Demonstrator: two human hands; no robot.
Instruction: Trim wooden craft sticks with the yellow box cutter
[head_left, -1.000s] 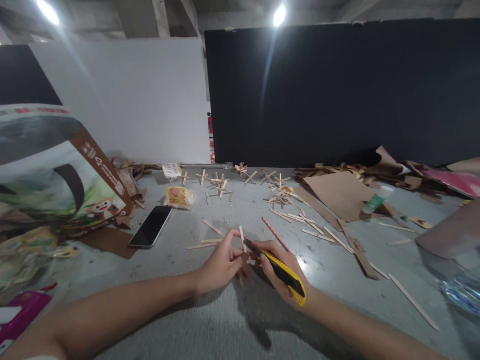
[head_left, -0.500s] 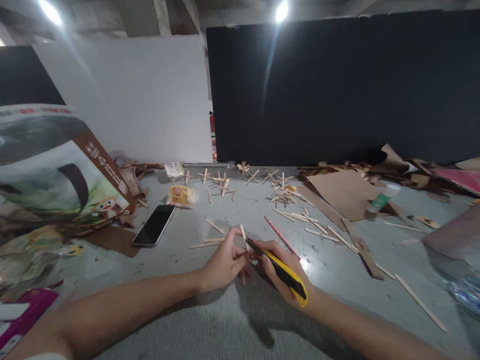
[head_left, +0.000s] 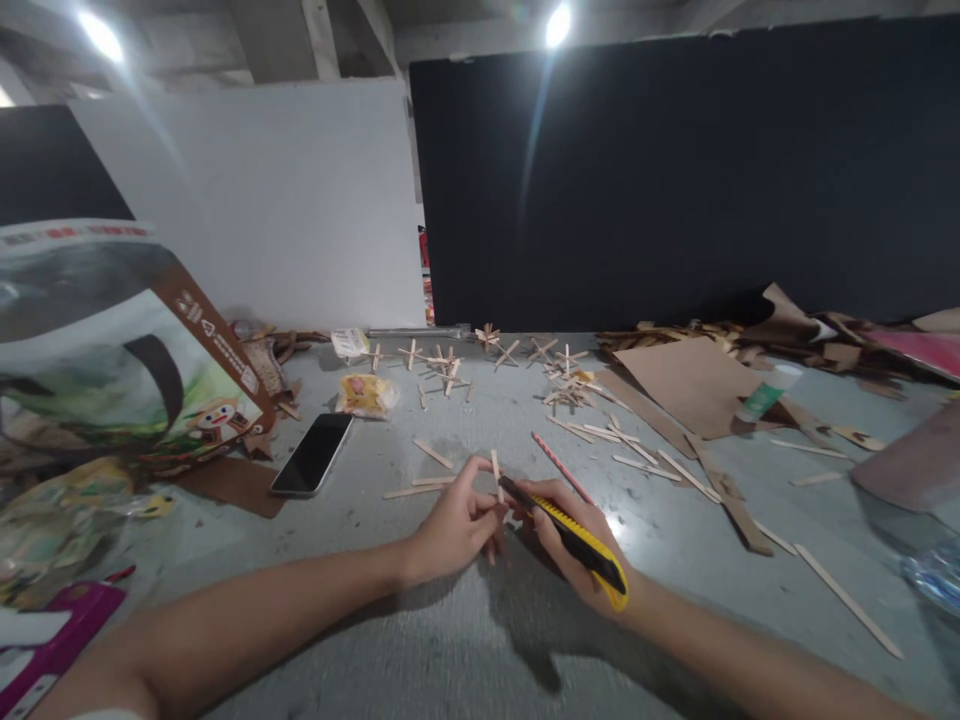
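Note:
Near the middle of the grey table, my left hand (head_left: 455, 525) pinches a short wooden stick (head_left: 496, 474), which points up and away from me. My right hand (head_left: 574, 540) is wrapped round a yellow and black utility knife (head_left: 581, 545). The knife's front end meets the side of the stick; the blade itself is too small to make out. A few loose sticks (head_left: 433, 453) lie just beyond my left hand. Behind my right hand lies a red patterned rod (head_left: 561, 467). Small crossed-stick pieces (head_left: 507, 353) stand or lie farther back.
A phone (head_left: 313, 455) and a yellow packet (head_left: 365, 396) lie left of centre, beside a large printed bag (head_left: 202, 370). Cardboard (head_left: 686, 385), a glue tube (head_left: 769, 393) and several sticks (head_left: 847, 598) lie on the right. A purple object (head_left: 64, 640) sits at the lower left.
The view has shifted slightly. The stick in my left hand stands a little more upright, with the knife still against it. Both hands keep their hold.

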